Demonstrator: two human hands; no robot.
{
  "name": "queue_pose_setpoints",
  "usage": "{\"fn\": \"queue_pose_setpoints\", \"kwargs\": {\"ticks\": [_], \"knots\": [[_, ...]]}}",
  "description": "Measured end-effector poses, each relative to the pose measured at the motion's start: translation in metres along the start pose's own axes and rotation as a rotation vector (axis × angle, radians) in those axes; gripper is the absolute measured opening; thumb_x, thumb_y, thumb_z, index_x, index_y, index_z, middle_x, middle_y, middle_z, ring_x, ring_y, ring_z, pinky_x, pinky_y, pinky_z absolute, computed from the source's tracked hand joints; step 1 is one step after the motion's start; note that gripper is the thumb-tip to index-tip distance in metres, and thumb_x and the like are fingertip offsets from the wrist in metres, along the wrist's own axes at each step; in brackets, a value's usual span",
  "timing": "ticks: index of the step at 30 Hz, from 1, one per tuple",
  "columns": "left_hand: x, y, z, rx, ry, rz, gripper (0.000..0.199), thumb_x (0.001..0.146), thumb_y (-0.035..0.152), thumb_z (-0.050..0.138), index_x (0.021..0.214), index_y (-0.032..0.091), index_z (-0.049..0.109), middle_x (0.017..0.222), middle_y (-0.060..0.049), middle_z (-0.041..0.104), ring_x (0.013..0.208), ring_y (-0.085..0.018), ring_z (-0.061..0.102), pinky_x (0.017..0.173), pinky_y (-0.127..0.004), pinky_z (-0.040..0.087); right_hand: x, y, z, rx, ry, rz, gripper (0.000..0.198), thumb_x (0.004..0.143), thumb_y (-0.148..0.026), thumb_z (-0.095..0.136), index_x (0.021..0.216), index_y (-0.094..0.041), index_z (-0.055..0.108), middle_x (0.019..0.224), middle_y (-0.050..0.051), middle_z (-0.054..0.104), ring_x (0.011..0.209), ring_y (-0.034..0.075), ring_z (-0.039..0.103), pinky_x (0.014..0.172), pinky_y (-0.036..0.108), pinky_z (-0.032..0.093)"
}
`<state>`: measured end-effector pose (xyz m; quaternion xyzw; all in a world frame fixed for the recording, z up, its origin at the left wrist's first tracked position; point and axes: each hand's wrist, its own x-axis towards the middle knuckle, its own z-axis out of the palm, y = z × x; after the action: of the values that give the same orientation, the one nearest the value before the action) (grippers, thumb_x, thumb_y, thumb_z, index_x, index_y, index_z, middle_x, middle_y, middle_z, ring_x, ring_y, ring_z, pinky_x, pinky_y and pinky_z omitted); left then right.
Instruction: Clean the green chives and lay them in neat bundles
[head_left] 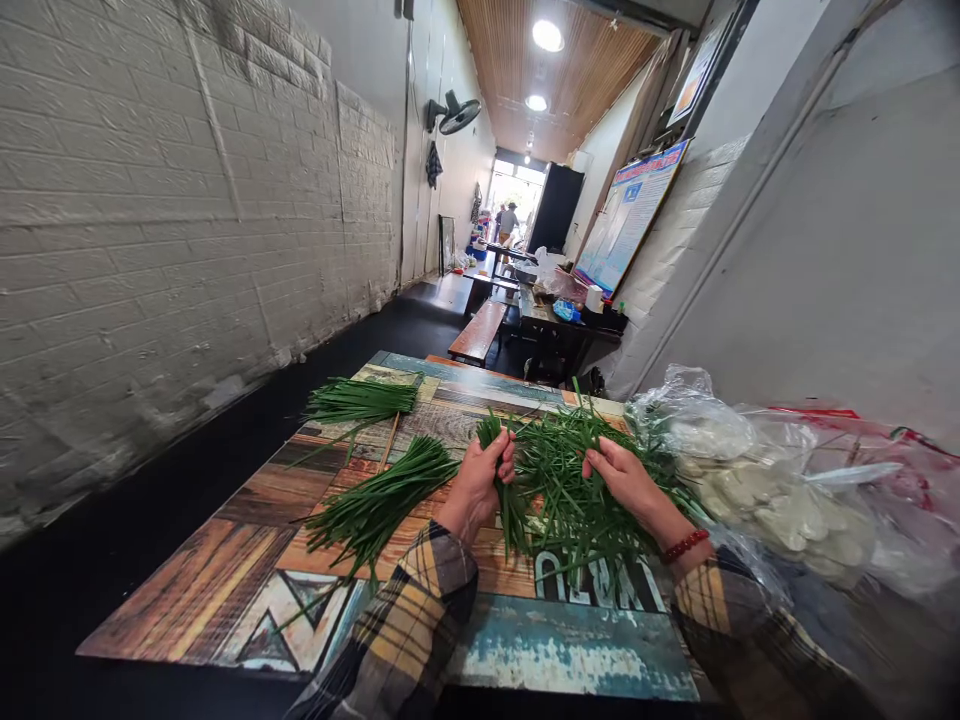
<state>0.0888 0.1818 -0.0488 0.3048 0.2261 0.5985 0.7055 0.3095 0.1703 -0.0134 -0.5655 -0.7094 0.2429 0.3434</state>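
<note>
My left hand (481,478) is closed around a small bunch of garlic chives (512,515), whose green blades stick out above and below the fist. Over the loose heap of chives (562,480), my right hand (619,475) pinches some blades between thumb and fingers. Left of my left hand lies a neat bundle of chives (390,500), its blades fanned toward the near left. A second bundle (364,398) rests farther back on the left. The fingertips of my right hand are partly hidden among the green blades.
The patterned tabletop (202,570) carries the chives. Clear plastic bags (780,490) with pale contents stand along the right side. Beyond are a wooden bench (480,332), a cluttered table (555,310), and people (508,220) near the bright doorway. A brick wall (150,200) runs along the left.
</note>
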Motion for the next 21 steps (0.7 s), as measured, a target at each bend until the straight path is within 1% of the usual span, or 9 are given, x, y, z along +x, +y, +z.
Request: {"fn": "queue_pose_setpoints", "kwargs": {"ticks": [2,4,6,8,11,13,15,18,21], "knots": [[-0.001,0.001,0.001,0.038,0.029,0.013,0.043,0.061,0.045,0.078,0.079,0.013,0.056,0.05,0.011,0.033,0.038,-0.001,0.025,0.037,-0.017,0.017,-0.001,-0.001,0.006,-0.118,-0.03,-0.041,0.037,0.089,-0.044,0.04,0.063,-0.021,0.054,0.057,-0.001,0.049,0.055,0.015,0.042,0.057,0.029,0.032],[-0.002,0.001,0.001,0.068,0.066,0.01,0.047,0.06,0.047,0.079,0.084,0.013,0.057,0.049,0.012,0.029,0.038,-0.001,0.023,0.038,-0.017,0.016,-0.002,-0.005,0.014,-0.218,-0.08,-0.066,0.035,0.091,-0.04,0.036,0.066,-0.021,0.052,0.059,0.0,0.054,0.056,0.015,0.046,0.059,0.028,0.034],[-0.003,0.0,0.001,0.081,0.081,-0.014,0.054,0.058,0.046,0.08,0.094,0.012,0.059,0.048,0.012,0.029,0.039,-0.002,0.022,0.038,-0.017,0.015,-0.005,-0.01,0.023,-0.299,-0.148,-0.078,0.028,0.093,-0.034,0.034,0.075,-0.021,0.052,0.066,0.0,0.06,0.06,0.015,0.053,0.062,0.028,0.036],[-0.002,-0.001,0.0,0.095,0.066,-0.046,0.061,0.057,0.045,0.081,0.103,0.012,0.058,0.047,0.013,0.03,0.038,-0.002,0.022,0.038,-0.018,0.015,-0.01,-0.016,0.031,-0.4,-0.225,-0.091,0.022,0.094,-0.03,0.034,0.086,-0.02,0.053,0.073,0.001,0.065,0.067,0.016,0.058,0.064,0.027,0.037],[-0.003,-0.003,0.0,0.155,0.032,-0.084,0.066,0.056,0.043,0.082,0.108,0.012,0.057,0.044,0.013,0.031,0.037,-0.002,0.02,0.038,-0.019,0.013,-0.017,-0.027,0.038,-0.612,-0.286,-0.13,0.022,0.095,-0.027,0.035,0.101,-0.019,0.054,0.087,0.006,0.069,0.079,0.019,0.064,0.066,0.027,0.037],[-0.003,-0.004,0.0,0.195,0.018,-0.076,0.063,0.056,0.042,0.082,0.106,0.011,0.059,0.043,0.013,0.032,0.036,-0.002,0.02,0.038,-0.019,0.013,-0.02,-0.032,0.04,-0.735,-0.291,-0.149,0.024,0.095,-0.026,0.036,0.106,-0.018,0.055,0.095,0.009,0.069,0.085,0.021,0.065,0.066,0.027,0.037],[-0.004,-0.006,-0.001,0.214,0.009,-0.057,0.055,0.059,0.043,0.08,0.098,0.01,0.062,0.044,0.012,0.031,0.037,-0.002,0.021,0.039,-0.02,0.014,-0.022,-0.036,0.04,-0.805,-0.297,-0.149,0.024,0.096,-0.026,0.036,0.107,-0.018,0.055,0.097,0.009,0.069,0.086,0.021,0.066,0.065,0.027,0.037],[-0.003,-0.01,-0.003,0.233,-0.003,-0.016,0.045,0.065,0.048,0.075,0.084,0.01,0.063,0.046,0.011,0.03,0.039,-0.002,0.022,0.039,-0.019,0.015,-0.022,-0.036,0.037,-0.847,-0.301,-0.142,0.024,0.096,-0.026,0.035,0.106,-0.019,0.056,0.096,0.008,0.07,0.087,0.021,0.066,0.066,0.026,0.038],[0.0,-0.012,-0.006,0.235,0.031,0.027,0.043,0.067,0.05,0.072,0.08,0.011,0.062,0.047,0.01,0.03,0.039,-0.002,0.023,0.04,-0.019,0.016,-0.02,-0.032,0.035,-0.861,-0.299,-0.144,0.025,0.097,-0.027,0.034,0.104,-0.019,0.056,0.096,0.008,0.07,0.088,0.021,0.067,0.067,0.026,0.039]]}}
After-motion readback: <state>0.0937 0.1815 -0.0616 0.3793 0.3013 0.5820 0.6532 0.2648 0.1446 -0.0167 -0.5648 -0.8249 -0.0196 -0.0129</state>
